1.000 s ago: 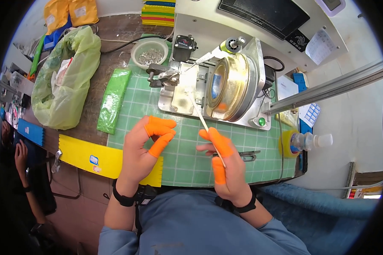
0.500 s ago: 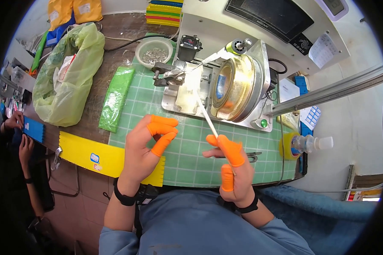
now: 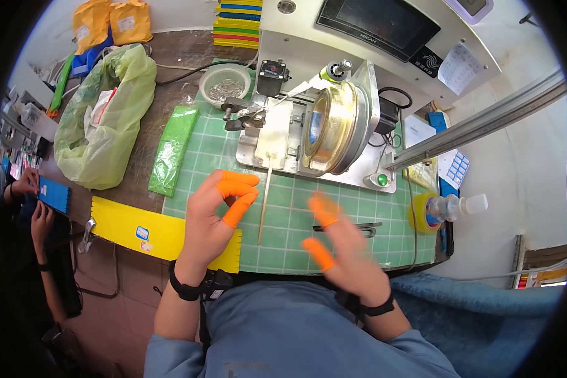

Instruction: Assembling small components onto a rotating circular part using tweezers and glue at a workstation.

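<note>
A workshop is indicated by the bench machine [image 3: 359,120], green gridded mat [image 3: 283,214] and bowl [image 3: 225,70] of small metal pieces [image 3: 225,90].

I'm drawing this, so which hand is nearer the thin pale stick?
Left: the left hand is just left of the stick; the right hand is farther away, on its right.

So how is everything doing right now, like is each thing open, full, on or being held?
Left hand: finger and thumb close together; can't tell if holding anything.
Right hand: open, blurred, apart from the stick.
Thin stick: lying loose, far end on the pale plate.
Bowl: uncovered, small metal pieces inside.
Greenish bag: open, white thing inside.
Screen: dark.
Bottle: capped.
</note>
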{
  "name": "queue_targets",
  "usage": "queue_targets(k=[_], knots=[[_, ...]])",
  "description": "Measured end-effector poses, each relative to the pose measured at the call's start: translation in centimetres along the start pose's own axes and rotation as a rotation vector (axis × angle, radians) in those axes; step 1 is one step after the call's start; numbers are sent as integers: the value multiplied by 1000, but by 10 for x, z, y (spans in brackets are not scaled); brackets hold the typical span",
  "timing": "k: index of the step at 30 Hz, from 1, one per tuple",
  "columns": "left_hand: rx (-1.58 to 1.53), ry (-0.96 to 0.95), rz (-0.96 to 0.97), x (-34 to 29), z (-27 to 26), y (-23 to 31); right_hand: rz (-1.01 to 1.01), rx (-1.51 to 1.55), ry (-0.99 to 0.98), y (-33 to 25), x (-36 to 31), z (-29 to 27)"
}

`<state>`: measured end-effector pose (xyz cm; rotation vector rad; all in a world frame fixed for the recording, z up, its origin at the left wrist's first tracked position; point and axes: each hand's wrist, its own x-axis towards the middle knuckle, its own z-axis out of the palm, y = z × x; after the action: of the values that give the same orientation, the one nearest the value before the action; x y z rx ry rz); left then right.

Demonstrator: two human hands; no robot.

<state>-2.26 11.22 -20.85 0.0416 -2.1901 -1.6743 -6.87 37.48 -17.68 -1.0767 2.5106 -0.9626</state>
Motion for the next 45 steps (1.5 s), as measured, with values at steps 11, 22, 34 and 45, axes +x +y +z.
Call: queue_targets(k=[11,22,34,45], knots=[[-10,6,18,-2,2,10,214,-476,230,57,-21,-49],[-29,4,229,33,-48,67,460,576,523,133,-90,-58],[-477,-62,73,126,-42,-32,376,354,714,175,-95,-34],[-620,-25,71,117,-40,-50,408,291,723,172,-87,-29]])
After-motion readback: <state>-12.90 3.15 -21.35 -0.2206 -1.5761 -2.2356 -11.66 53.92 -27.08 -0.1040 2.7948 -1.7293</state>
